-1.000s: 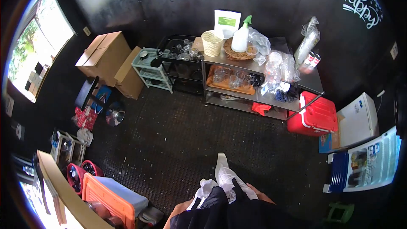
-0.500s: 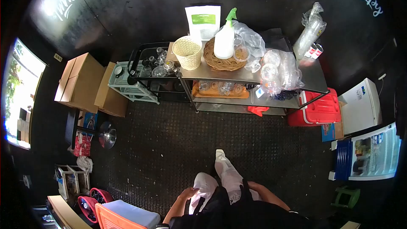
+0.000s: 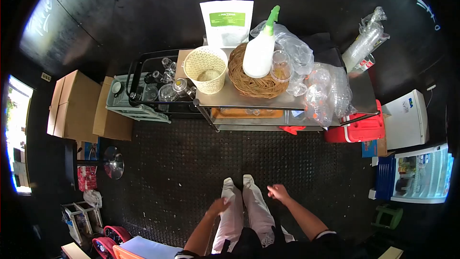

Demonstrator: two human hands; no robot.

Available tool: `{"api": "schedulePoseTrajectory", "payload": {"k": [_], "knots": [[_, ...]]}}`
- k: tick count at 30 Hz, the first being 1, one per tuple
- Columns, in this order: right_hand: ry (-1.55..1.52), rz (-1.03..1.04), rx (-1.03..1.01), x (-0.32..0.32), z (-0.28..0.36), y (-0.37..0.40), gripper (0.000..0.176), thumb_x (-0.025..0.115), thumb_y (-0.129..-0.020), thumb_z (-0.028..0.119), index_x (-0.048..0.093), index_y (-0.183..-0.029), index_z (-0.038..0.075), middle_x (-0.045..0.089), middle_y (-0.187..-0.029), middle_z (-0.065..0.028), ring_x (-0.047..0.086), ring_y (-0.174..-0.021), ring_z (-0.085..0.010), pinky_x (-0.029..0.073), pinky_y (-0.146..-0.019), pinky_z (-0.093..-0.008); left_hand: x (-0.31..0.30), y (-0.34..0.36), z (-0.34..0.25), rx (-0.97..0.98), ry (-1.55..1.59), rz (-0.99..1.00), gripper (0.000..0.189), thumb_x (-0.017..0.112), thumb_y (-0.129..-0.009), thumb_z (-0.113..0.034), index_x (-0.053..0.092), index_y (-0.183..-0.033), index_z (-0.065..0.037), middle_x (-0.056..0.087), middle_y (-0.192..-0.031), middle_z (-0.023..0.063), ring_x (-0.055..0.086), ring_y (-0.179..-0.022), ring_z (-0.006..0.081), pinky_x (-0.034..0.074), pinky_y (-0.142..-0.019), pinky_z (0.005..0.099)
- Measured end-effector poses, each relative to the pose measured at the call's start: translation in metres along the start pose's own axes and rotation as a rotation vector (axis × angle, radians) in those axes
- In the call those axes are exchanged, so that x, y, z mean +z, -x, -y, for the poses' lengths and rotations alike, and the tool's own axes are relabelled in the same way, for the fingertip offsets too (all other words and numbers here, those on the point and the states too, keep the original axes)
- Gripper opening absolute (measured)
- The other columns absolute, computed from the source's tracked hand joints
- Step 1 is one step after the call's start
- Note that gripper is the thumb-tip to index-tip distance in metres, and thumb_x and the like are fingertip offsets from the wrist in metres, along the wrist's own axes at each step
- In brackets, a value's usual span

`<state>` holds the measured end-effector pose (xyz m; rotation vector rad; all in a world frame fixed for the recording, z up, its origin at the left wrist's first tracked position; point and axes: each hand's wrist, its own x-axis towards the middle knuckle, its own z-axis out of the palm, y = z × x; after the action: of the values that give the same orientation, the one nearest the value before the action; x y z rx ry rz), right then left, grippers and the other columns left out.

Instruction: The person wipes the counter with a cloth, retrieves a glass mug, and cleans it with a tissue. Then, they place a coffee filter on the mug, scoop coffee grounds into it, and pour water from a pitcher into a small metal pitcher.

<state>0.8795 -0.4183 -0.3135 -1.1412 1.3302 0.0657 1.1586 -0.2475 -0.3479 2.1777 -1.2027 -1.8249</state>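
My left hand [image 3: 219,206] hangs over my left trouser leg, slightly blurred, its fingers loosely bent and nothing visible in them. To the right of my legs, my right hand [image 3: 279,193] is held out over the black floor, thumb and forefinger apart, with no object in it. Both hands are well short of the metal shelf table [image 3: 225,100]. On its top stand a cream woven basket [image 3: 205,67], a white spray bottle [image 3: 258,56] with a green trigger on a brown wicker tray [image 3: 237,76], and a white pouch [image 3: 227,33] with a green label.
Plastic-wrapped cups [image 3: 318,93] lie at the table's right end. Left of it, a black cart [image 3: 139,79] carries glassware. Cardboard boxes [image 3: 76,105] and a round-based stool [image 3: 114,163] line the left side. A red cooler [image 3: 359,132] and an opened fridge [image 3: 419,175] stand right.
The shelf table appears larger and closer. My right hand has swung forward away from my thigh into full view. My left hand has moved slightly up and forward, and both feet now show side by side.
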Motion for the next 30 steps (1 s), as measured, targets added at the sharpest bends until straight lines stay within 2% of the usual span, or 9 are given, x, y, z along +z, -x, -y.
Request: {"api": "schedulePoseTrajectory", "payload": {"k": [3,7,9,11,13,16,18,21,30], "knots": [[0.116,-0.028,-0.207,-0.012,0.045,-0.057,0.040,0.057,-0.086,0.037,0.052,-0.060,0.007,0.058,-0.057,-0.0031,0.051,-0.048,-0.0082,0.040,-0.046,-0.0250,-0.060,-0.035,-0.061,0.261,0.061,-0.298,0.047,0.056,-0.082,-0.034,0.051,-0.115,-0.001,0.058,-0.108,0.0223,0.055,-0.102,0.0374,0.044,-0.087,0.0426],[0.045,-0.046,-0.308,-0.022,0.110,-0.150,0.016,0.061,-0.084,0.021,0.059,-0.083,0.005,0.059,-0.069,-0.0006,0.054,-0.059,-0.0071,0.042,-0.048,-0.0230,-0.119,-0.087,-0.140,0.575,0.099,-0.554,0.042,0.057,-0.084,-0.019,0.045,-0.121,-0.004,0.055,-0.109,0.0188,0.054,-0.103,0.0350,0.043,-0.088,0.0406],[0.141,-0.195,-0.416,-0.022,0.107,-0.235,0.032,0.066,-0.079,0.023,0.059,-0.100,0.001,0.065,-0.095,-0.0144,0.063,-0.089,-0.0272,0.049,-0.076,-0.0331,-0.137,-0.117,-0.169,0.602,0.154,-0.575,0.041,0.057,-0.084,-0.017,0.045,-0.121,-0.004,0.055,-0.110,0.0184,0.054,-0.103,0.0339,0.043,-0.087,0.0399],[0.080,-0.298,-0.342,-0.023,0.133,-0.282,0.057,0.063,-0.079,0.029,0.046,-0.123,-0.003,0.051,-0.121,-0.0230,0.048,-0.115,-0.0338,0.039,-0.096,-0.0364,-0.148,-0.151,-0.182,0.614,0.202,-0.625,0.041,0.058,-0.084,-0.016,0.045,-0.120,-0.004,0.054,-0.111,0.0180,0.054,-0.103,0.0327,0.044,-0.087,0.0391],[0.240,-0.526,-0.430,-0.025,0.148,-0.317,0.062,0.063,-0.080,0.030,0.040,-0.125,-0.006,0.048,-0.122,-0.0276,0.046,-0.115,-0.0399,0.037,-0.097,-0.0398,-0.151,-0.176,-0.185,0.673,0.233,-0.634,0.041,0.058,-0.083,-0.014,0.045,-0.121,-0.004,0.054,-0.111,0.0174,0.055,-0.100,0.0313,0.044,-0.087,0.0383],[0.299,-0.554,-0.404,-0.025,0.174,-0.326,0.034,0.063,-0.079,0.018,0.055,-0.102,-0.006,0.059,-0.097,-0.0268,0.057,-0.086,-0.0422,0.045,-0.073,-0.0464,-0.151,-0.189,-0.179,0.623,0.288,-0.598,0.041,0.059,-0.084,-0.014,0.046,-0.122,-0.007,0.055,-0.114,0.0126,0.057,-0.099,0.0242,0.046,-0.080,0.0344],[0.327,-0.363,-0.162,-0.034,0.175,-0.345,0.031,0.061,-0.080,0.016,0.056,-0.102,-0.005,0.057,-0.101,-0.0269,0.055,-0.090,-0.0416,0.044,-0.073,-0.0456,-0.151,-0.192,-0.171,0.585,0.297,-0.593,0.040,0.059,-0.084,-0.014,0.046,-0.122,-0.007,0.054,-0.115,0.0115,0.057,-0.099,0.0233,0.046,-0.079,0.0342],[0.339,-0.619,-0.560,-0.027,0.155,-0.365,0.035,0.059,-0.083,0.018,0.054,-0.110,-0.003,0.053,-0.113,-0.0254,0.051,-0.098,-0.0398,0.044,-0.078,-0.0460,-0.153,-0.192,-0.158,0.551,0.324,-0.583,0.039,0.057,-0.085,-0.013,0.046,-0.122,-0.006,0.054,-0.115,0.0126,0.057,-0.098,0.0246,0.046,-0.081,0.0348],[0.240,-0.527,-0.348,-0.016,0.125,-0.410,0.042,0.060,-0.079,0.004,0.047,-0.118,-0.005,0.051,-0.120,-0.0205,0.053,-0.104,-0.0325,0.049,-0.081,-0.0394,-0.153,-0.194,-0.144,0.506,0.441,-0.560,0.036,0.056,-0.086,-0.014,0.048,-0.120,-0.007,0.055,-0.114,0.0106,0.059,-0.094,0.0225,0.048,-0.076,0.0330]]}}
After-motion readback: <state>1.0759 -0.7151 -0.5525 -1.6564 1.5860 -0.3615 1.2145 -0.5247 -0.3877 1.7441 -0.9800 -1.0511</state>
